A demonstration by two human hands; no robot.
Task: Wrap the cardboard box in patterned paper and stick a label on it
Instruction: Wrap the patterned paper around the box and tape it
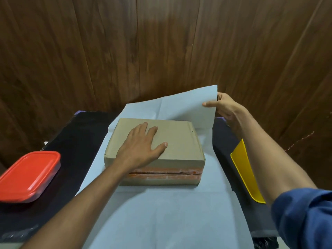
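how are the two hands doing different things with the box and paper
The left hand lies flat with straight, spread fingers on top of the cardboard box, pressing it down; the right hand pinches the far right corner of the paper between thumb and fingers. The left hand is low on the box lid; the right hand is raised behind the box, lifting the sheet off the table. Both arms reach forward over the same sheet.

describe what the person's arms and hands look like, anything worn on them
Both hands are bare: no gloves, rings or watch show on the left hand or the right hand. The left forearm is uncovered as far as the frame shows. The right arm has a dark blue sleeve pushed up near the elbow.
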